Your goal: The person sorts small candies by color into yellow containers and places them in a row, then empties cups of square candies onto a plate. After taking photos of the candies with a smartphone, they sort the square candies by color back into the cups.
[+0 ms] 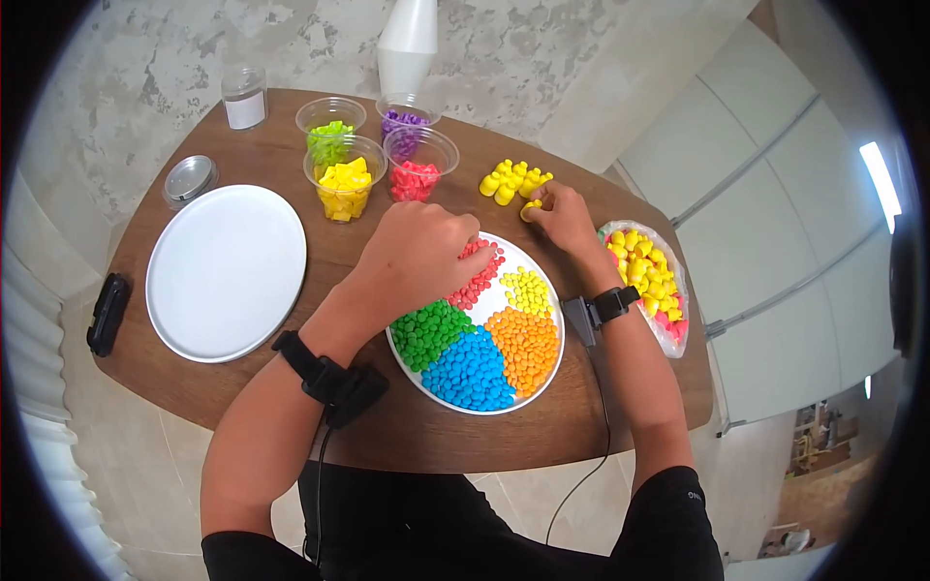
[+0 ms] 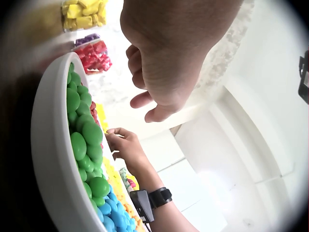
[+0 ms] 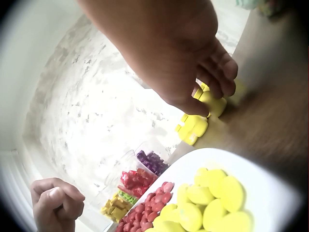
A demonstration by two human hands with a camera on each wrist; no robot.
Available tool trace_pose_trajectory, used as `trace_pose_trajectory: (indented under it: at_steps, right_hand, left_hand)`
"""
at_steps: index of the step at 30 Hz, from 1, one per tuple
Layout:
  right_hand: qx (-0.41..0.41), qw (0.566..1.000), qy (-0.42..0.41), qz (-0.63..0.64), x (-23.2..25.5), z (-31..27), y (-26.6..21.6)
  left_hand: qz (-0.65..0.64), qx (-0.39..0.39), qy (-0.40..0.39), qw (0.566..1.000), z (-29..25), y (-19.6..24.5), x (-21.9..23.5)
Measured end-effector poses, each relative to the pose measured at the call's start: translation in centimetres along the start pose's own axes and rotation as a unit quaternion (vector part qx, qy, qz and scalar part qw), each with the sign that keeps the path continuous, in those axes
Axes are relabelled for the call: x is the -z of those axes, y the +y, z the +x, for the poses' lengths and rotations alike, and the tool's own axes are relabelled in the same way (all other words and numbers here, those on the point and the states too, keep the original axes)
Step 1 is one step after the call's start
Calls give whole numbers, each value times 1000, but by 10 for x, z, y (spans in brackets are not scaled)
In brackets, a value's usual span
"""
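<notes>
With thumb and fingers my right hand (image 1: 564,219) pinches a small yellow figure (image 1: 530,209) at the table's right. Just behind it stands a cluster of several similar yellow figures (image 1: 506,181). My left hand (image 1: 418,254) hovers over a round white plate (image 1: 491,302), its fingers loosely curled, with nothing visible in them. The plate holds candies sorted by colour: red candies (image 1: 477,281), yellow candies (image 1: 526,290), orange candies (image 1: 526,347), blue candies (image 1: 469,370) and green candies (image 1: 429,334). In the right wrist view, fingertips close around the yellow figure (image 3: 212,104).
A bag of yellow and pink pieces (image 1: 647,276) lies on the right. Behind are clear cups of yellow pieces (image 1: 344,189), red (image 1: 415,181), green (image 1: 331,142) and purple pieces (image 1: 405,122). An empty white plate (image 1: 228,276), a lid (image 1: 190,180) and a jar (image 1: 244,102) stand left.
</notes>
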State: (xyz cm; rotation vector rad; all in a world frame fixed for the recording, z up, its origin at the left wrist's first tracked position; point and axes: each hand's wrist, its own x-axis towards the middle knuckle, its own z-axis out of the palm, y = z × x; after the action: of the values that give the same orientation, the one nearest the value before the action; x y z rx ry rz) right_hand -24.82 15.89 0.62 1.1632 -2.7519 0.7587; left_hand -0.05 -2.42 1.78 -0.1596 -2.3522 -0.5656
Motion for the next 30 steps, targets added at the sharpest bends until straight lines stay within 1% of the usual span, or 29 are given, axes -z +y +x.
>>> trace_pose_trajectory:
  at_steps: [2,4,5,7,8,10,11,13,14,15,16,17,18,20,21,22,23,25,26,28,30]
  right_hand:
    - [-6,1000,-8,17,3,-7,8]
    - [-53,993,-40,97,11,-23,2]
    - [-54,993,-41,97,14,-31,2]
    - [-81,980,-22,178,18,-46,3]
    - [-85,980,-21,179,20,-52,4]
    - [-102,968,-5,228,24,-63,4]
    - [-108,967,-2,230,28,-70,3]
    - [-125,954,26,273,41,-81,-16]
    - [-128,952,26,276,46,-87,-25]
    - [-118,942,27,312,51,-95,-35]
    - [-108,931,27,348,56,-103,-45]
    - [-98,930,23,354,60,-112,-58]
    - [-101,928,20,358,62,-119,-67]
    - [-66,924,-4,376,65,-131,-82]
    - [-58,918,-20,392,66,-136,-89]
    - [-65,916,-22,396,66,-138,-93]
    - [-49,912,-27,407,64,-141,-97]
    - [-25,908,-36,416,61,-144,-102]
    - [-31,906,-37,421,59,-145,-103]
    - [-9,911,-29,411,55,-146,-101]
    - [-15,913,-29,407,54,-148,-99]
  left_hand:
    - [-37,17,-19,999,-1,0,-3]
    - [-44,16,-24,999,-1,3,-6]
    - [-50,13,-28,998,-2,4,-8]
    - [-60,12,-45,997,-2,8,-8]
    - [-69,10,-62,996,-2,10,-10]
    - [-80,14,-69,994,-4,13,-13]
    - [-88,20,-73,993,-4,14,-15]
    - [-89,20,-86,992,-3,22,-13]
    - [-89,24,-94,991,-4,25,-13]
    - [-87,26,-99,991,-6,26,-15]
    - [-100,13,-78,992,-8,28,-19]
    - [-114,2,-56,992,-10,30,-22]
    - [-113,5,-61,992,-10,34,-21]
    - [-141,44,-120,982,-8,42,-14]
    - [-142,47,-127,981,-9,41,-17]
    - [-147,28,-92,984,-11,40,-21]
    - [-153,10,-57,986,-13,39,-25]
    - [-151,13,-69,986,-13,38,-27]
    - [-146,10,-72,987,-13,39,-26]
    - [-148,17,-79,986,-12,41,-25]
    - [-145,44,-121,981,-10,45,-20]
